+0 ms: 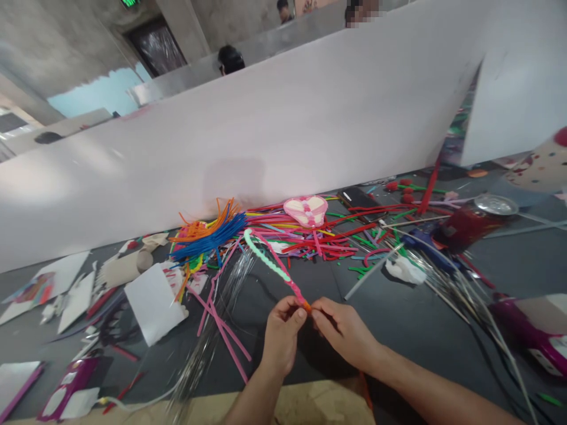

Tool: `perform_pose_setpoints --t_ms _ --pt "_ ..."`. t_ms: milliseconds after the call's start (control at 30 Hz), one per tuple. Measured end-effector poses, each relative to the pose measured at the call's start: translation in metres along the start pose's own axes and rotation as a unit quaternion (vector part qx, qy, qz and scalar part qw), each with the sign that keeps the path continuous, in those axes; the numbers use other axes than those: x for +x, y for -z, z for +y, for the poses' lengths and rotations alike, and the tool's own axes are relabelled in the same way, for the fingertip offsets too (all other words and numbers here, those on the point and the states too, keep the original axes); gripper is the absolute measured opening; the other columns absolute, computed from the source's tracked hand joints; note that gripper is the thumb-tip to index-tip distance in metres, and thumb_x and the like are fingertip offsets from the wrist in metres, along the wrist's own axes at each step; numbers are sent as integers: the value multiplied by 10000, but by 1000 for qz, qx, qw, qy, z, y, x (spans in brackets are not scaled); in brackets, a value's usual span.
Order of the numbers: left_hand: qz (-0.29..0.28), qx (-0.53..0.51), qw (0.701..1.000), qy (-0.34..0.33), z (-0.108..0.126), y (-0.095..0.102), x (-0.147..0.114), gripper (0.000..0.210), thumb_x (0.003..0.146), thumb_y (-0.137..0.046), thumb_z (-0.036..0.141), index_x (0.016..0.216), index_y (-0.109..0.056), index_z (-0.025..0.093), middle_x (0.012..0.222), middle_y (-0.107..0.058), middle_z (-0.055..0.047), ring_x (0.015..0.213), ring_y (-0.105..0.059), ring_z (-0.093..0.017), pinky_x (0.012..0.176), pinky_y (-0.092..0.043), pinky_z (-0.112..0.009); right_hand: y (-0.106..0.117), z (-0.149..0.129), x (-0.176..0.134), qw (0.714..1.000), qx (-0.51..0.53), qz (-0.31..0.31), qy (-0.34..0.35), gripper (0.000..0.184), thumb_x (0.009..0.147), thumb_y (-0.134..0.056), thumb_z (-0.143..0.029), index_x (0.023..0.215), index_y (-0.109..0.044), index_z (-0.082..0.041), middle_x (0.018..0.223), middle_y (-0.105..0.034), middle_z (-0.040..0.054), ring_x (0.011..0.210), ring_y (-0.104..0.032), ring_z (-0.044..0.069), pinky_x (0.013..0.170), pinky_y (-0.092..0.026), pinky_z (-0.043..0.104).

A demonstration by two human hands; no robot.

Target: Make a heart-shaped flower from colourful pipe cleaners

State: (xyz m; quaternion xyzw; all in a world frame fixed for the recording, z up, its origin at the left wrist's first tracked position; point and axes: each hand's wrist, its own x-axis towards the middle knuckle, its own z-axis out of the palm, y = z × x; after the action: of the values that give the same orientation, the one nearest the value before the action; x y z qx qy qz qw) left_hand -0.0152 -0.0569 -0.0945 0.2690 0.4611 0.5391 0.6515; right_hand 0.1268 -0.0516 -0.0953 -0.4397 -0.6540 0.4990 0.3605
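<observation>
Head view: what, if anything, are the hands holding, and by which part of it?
The left hand and right hand hold a pink-and-mint loop by its orange near end.

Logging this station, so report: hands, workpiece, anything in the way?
Left hand pinching green-and-pink pipe-cleaner loop near its orange end. Right hand at that end. Loose pink pipe cleaners left of hands; nothing visibly blocking.

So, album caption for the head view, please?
Left hand and right hand hold a pink-green loop above a cluttered table.
</observation>
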Motion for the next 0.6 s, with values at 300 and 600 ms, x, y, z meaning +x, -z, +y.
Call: perform_pose_setpoints --t_ms 300,600 --pt "38 104 993 -34 -2 10 2 177 650 -752 286 663 -663 133 617 -594 17 599 -481 -91 621 -390 -211 1 -3 -3 988 -131 -37 67 230 908 -398 -252 831 -600 -176 728 -632 24 654 -577 125 617 -386 214" --pt "8 80 996 -33 -3 16 4 208 689 -724 308 641 -637 125 586 -545 23 584 -455 -89 595 -365 -210 5 -6 0 997 -9 -82 -13 228 898 -440 -287 799 -611 -174 644 -570 -23 589 -533 103 581 -388 201"
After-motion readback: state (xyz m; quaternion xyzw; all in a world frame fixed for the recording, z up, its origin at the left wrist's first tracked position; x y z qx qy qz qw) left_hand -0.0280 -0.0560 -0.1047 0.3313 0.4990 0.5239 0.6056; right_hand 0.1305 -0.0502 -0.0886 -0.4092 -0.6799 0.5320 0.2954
